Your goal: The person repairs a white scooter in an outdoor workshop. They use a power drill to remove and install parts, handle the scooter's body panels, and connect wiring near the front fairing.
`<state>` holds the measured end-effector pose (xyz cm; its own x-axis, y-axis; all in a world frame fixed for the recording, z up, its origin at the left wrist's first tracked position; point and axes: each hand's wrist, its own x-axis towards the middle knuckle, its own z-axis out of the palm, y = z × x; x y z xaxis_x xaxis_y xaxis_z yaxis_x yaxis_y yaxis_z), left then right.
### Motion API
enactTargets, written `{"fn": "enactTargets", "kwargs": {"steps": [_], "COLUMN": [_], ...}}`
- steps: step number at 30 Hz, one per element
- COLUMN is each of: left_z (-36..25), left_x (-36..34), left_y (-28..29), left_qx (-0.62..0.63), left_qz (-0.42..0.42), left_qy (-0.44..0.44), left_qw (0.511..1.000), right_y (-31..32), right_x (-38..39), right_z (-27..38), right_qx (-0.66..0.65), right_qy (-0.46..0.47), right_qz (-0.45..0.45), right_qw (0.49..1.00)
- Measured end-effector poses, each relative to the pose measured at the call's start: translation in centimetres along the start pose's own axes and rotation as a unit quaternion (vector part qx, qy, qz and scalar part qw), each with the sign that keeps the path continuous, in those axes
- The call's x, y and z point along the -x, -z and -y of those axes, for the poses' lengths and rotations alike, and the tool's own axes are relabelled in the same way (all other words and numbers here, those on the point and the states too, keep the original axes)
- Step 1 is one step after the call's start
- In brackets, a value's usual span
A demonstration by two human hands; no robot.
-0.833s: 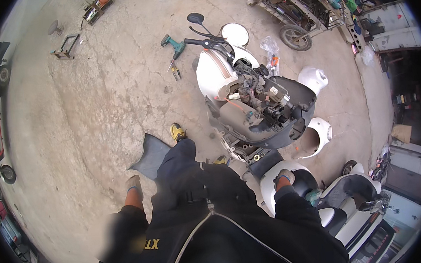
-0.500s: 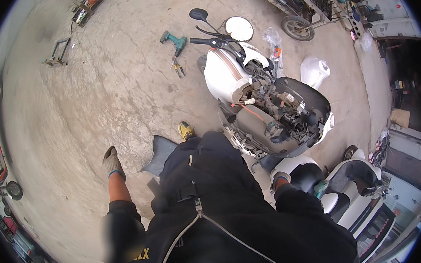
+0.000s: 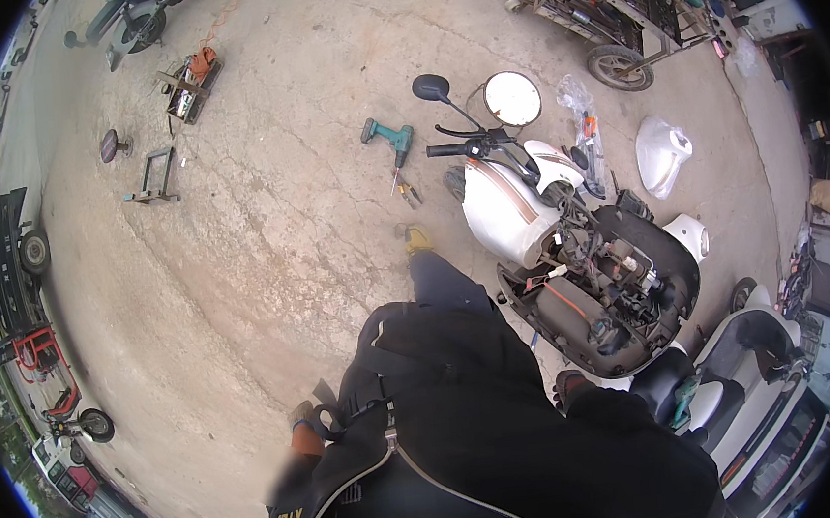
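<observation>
My left hand (image 3: 302,415), in a glove, hangs low beside my body, partly behind the dark sleeve and a strap; its fingers are mostly hidden. On the other side, my gloved right hand (image 3: 570,386) is beside the near end of a partly stripped white scooter (image 3: 515,213). Its fingers look small and dark, and whether they touch or hold anything cannot be made out. The scooter's open body shows wiring, an orange cable (image 3: 564,297) and dark inner parts. Its front bears a handlebar and a black mirror (image 3: 431,87).
A teal cordless drill (image 3: 395,139) and pliers (image 3: 409,195) lie on the concrete floor. A round white-topped stool (image 3: 513,99), a plastic-wrapped part (image 3: 664,155) and a wheeled tool cart (image 3: 601,11) stand beyond the scooter. Another white scooter (image 3: 750,368) is at right; a toolbox (image 3: 191,89) lies far left.
My body has stepped forward and the view has shifted, with the scooter now lower and further right. My left hand has swung back toward my body. The dark panel on the floor is out of sight.
</observation>
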<state>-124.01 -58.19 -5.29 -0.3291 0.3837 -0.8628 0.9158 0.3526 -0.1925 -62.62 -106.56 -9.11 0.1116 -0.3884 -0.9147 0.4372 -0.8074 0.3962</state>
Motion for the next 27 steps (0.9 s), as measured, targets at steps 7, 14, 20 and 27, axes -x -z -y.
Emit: {"fn": "enactTargets", "kwargs": {"steps": [7,14,20,27], "left_z": [-20.2,-32.1,-34.6,-55.6], "left_x": [-3.7,-18.7,-24.1,-22.3], "left_y": [16.1,31.9,49.4,44.9], "left_qx": [0.376,0.108,-0.556,-0.656], "left_qz": [-0.175,-0.126,-0.116,-0.21], "left_qy": [-0.064,-0.219,-0.137,-0.277], "left_qw": [0.908,0.962,0.812,0.67], "right_y": [-0.3,-17.0,-32.0,-39.4], "right_x": [-2.3,-1.7,8.6,18.5], "right_z": [8.3,22.5,40.6,51.2], "right_qx": [-0.128,-0.325,-0.505,-0.401], "right_qy": [0.078,0.037,0.013,0.024], "right_qz": [0.009,0.082,0.155,0.124], "right_qw": [0.989,0.942,0.849,0.907]}}
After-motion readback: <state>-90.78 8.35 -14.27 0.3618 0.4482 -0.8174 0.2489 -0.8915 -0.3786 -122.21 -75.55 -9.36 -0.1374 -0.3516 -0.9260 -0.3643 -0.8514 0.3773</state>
